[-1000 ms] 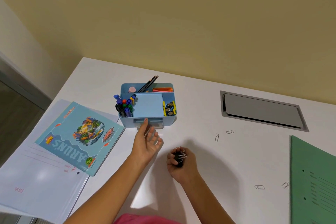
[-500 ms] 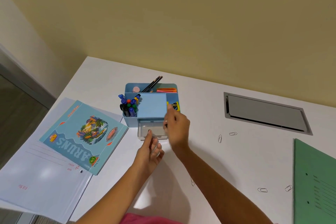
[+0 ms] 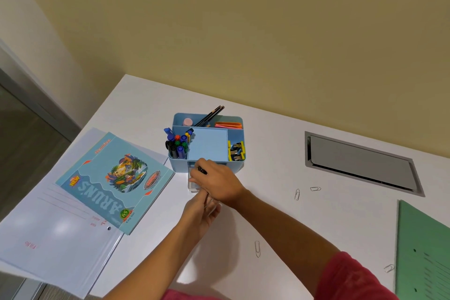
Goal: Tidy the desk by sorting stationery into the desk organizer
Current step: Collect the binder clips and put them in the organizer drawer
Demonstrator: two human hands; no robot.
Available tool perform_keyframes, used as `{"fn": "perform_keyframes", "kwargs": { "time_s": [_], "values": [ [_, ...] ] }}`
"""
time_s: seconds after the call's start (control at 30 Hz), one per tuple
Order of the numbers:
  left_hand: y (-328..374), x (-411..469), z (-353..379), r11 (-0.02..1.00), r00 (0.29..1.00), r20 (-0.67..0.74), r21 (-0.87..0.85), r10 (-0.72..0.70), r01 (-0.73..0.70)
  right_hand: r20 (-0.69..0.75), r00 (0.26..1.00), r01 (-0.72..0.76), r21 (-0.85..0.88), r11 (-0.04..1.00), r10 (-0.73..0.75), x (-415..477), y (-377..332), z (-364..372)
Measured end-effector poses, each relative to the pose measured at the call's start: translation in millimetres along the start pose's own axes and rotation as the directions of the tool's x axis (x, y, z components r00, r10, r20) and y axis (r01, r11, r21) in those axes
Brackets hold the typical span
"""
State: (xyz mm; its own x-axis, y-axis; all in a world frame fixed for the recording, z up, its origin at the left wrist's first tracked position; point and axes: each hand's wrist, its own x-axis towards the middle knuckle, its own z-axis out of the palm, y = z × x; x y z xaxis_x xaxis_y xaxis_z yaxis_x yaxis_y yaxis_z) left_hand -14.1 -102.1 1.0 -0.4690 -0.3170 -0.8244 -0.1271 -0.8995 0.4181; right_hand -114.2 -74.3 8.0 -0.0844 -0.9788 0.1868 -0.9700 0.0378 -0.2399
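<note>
Right hand (image 3: pixel 216 182) is pinching a small dark clip (image 3: pixel 202 170) in curled fingers, hovering over the clear drawer (image 3: pixel 192 181) that is sticking out of the blue desk organizer (image 3: pixel 209 146). Left hand (image 3: pixel 198 213) is sitting just below, fingers straight toward the drawer, tips hidden under the right hand, gripping nothing I can see. Markers (image 3: pixel 177 145), pencils (image 3: pixel 211 114) and yellow-black binder clips (image 3: pixel 235 151) are sitting in the top compartments. Loose paper clips (image 3: pixel 297 194) are lying on the desk (image 3: pixel 267 153), well apart from the organizer.
</note>
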Motion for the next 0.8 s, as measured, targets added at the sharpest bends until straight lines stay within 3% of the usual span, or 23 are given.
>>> {"fn": "perform_keyframes", "kwargs": {
  "time_s": [0.2, 0.6, 0.8],
  "values": [
    [1.6, -1.3, 1.3, 1.000, 1.000, -0.023, -0.007, 0.008, -0.009, 0.113, 0.994, -0.017, 0.031, 0.999, 0.013, 2.4, 6.4, 0.8],
    [1.6, -3.1, 0.8, 1.000, 1.000, -0.028, 0.017, 0.003, -0.003, 0.027, 1.000, -0.015, 0.083, 0.996, 0.013, -1.5, 4.7, 3.6],
    [2.2, -4.3, 0.4, 0.999, 0.999, -0.051, 0.051, 0.013, -0.010, -0.047, 0.998, -0.041, 0.025, 0.999, 0.042, -10.7, 1.7, 7.1]
  ]
}}
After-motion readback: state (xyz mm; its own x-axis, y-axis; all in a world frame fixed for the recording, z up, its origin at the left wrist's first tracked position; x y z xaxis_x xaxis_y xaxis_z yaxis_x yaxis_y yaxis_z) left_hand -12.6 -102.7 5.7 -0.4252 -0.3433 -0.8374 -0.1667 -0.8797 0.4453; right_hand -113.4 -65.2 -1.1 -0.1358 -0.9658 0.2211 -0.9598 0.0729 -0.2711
